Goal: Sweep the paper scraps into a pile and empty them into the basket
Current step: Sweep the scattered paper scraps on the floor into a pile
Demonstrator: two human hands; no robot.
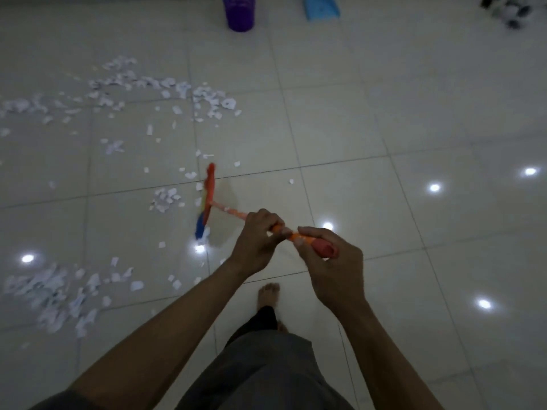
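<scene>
Right now my left hand (256, 241) and right hand (330, 258) both curl round the handle of the orange broom (210, 196). Its head is down just beside a small clump of paper scraps (164, 198). Most scraps lie scattered far left and near left. Too brisk a stroke could flick these light bits wider, away from the purple basket (239, 13) far off.
</scene>
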